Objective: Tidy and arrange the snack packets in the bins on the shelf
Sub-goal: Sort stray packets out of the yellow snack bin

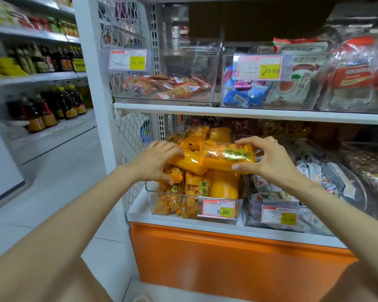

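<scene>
Working at the lower centre of the frame, over the clear bin (pixel 150 189) sitting on the bottom shelf (pixel 140 212) (the one wearing the 8.90 price tag (pixel 218 209)). Gripping the top packet (pixel 225 155) crosswise above the pile with the right hand (pixel 268 162), with fingers curled over its far edge and the thumb pinching the near one. Clasping a second packet (pixel 183 161) just to the left of it with the left hand (pixel 155 162), with fingers wrapped over the top and the thumb pressing low against the upright packets (pixel 192 192) standing along the bin's front wall. Apparently gathering the loose orange packets lying sideways on the heap, before standing them in line with the row below.

For doing this well, probably: turning each packet upright, printed face forward, matching the front row; easing it down into a gap rather than flattening it onto the others, given contents looking brittle; pinching by the sealed edges instead of squeezing the middle, and minding the glossy film, likely slippery. Steadying the heap with the left hand while lowering with the right, avoiding tipping anything over the low front wall or across into the neighbouring bin (pixel 251 216) at lower right. Leaving the price tag uncovered.
</scene>
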